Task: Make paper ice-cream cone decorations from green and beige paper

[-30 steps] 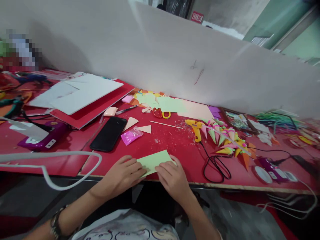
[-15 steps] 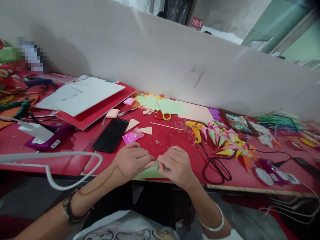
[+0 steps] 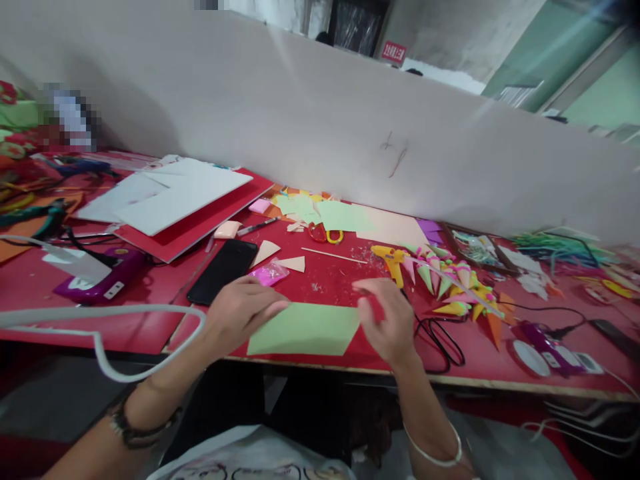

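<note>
A pale green sheet of paper (image 3: 305, 330) lies flat on the red table by its front edge. My left hand (image 3: 243, 310) is at the sheet's upper left corner, fingers stretched forward and thumb pointing along the paper; whether it touches the paper I cannot tell. Beside the right end of the sheet is my right hand (image 3: 387, 317), its thumb and forefinger apart with nothing between them. Just beyond my left hand are a pink packet (image 3: 270, 272) and a black phone (image 3: 223, 270). A yellow glue gun (image 3: 390, 260) lies behind my right hand.
Small paper cones (image 3: 450, 277) are heaped at the right, near a black cord (image 3: 445, 340). Red-and-yellow scissors (image 3: 330, 233) and a thin stick (image 3: 334, 255) lie farther back. White boards (image 3: 185, 190) are stacked left. A white cable (image 3: 150, 310) loops past my left forearm.
My hands have moved apart, the left to the left and the right to the right. The green sheet, mostly covered by them before, now shows between them.
</note>
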Available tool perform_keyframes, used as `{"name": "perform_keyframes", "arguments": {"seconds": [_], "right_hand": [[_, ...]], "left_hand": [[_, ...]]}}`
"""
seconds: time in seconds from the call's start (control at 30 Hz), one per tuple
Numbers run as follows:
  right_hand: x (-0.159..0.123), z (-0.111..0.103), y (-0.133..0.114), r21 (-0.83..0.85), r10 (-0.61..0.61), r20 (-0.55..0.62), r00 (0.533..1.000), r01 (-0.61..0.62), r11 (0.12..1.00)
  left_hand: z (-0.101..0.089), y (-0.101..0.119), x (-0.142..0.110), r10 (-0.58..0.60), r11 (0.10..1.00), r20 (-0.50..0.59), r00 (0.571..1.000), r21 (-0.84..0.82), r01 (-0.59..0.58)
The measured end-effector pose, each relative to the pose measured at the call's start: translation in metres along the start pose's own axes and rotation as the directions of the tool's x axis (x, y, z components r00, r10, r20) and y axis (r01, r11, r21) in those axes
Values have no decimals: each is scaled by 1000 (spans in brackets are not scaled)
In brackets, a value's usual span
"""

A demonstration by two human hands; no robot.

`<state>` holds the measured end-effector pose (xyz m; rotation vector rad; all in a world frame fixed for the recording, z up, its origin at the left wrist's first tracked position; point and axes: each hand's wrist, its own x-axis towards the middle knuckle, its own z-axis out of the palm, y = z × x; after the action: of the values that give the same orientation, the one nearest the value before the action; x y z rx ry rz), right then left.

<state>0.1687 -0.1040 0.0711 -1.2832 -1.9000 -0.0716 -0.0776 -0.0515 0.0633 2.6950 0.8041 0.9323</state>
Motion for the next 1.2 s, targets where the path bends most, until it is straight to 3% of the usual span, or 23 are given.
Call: {"name": "perform_keyframes", "arguments": {"seconds": [0.1,0.2,0.27,0.37,0.47,0.6,0.73,0.87,0.97,1.03,1.1,1.2], "right_hand": [[7,-1,-13,-4,-82,249,965,86,996],[9,-3,-16,-61,-28,321,947,50,997],[10,-2,-16,-89,-16,379,925,54,995],[11,3,-19,-101,-47,459,887,105,989],[13,8,-22,-107,-25,481,876,87,990],[14,9,-21,-40,-14,511,859,41,998],[10,0,-11,9,34,482,876,-43,999],[6,-12,0,58,128,397,909,-164,985],[4,-12,7,153,202,333,921,-264,952],[4,-4,11,223,242,320,916,-322,920],[2,6,12,270,275,326,904,-368,890],[0,19,12,295,237,407,882,-372,880]], "left_hand": [[8,6,13,-4,1000,24,1000,16,3],[11,12,23,32,982,-54,998,187,-21],[13,17,29,124,947,-96,988,308,-89],[17,25,35,242,912,-58,969,355,-206],[22,29,38,197,936,17,980,294,-193],[22,26,36,140,953,34,990,267,-144],[10,11,27,61,943,51,997,324,-74],[-6,-11,15,-112,930,31,993,356,94],[-7,-18,6,-321,943,-47,946,80,324],[-1,-15,1,-402,890,29,915,-224,398],[8,-9,-5,-398,794,152,905,-437,423],[19,-4,-10,-442,730,222,869,-475,492]]}}
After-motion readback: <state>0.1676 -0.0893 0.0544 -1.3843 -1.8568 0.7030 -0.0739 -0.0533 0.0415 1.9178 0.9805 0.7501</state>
